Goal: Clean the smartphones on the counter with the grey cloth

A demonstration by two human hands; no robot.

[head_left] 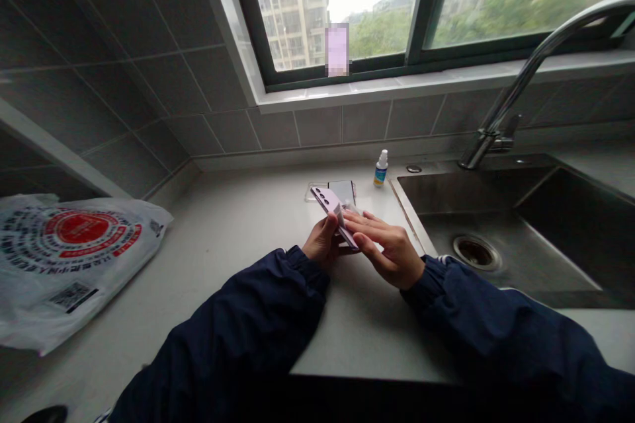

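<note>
My left hand grips a lilac smartphone by its lower edges, tilted above the counter with its camera side up. My right hand lies against the phone's back, fingers held together over a small white, tissue-like piece. Part of that piece is hidden under the fingers. Just behind the hands, a clear phone case and a flat, dark-edged, screen-like panel lie on the counter. A small bottle with a white cap and a blue and yellow label stands upright beyond my right hand.
To the right is a steel sink with a curved chrome faucet. A white printed plastic bag rests on the left of the pale counter. A tiled wall and a window sill border the back.
</note>
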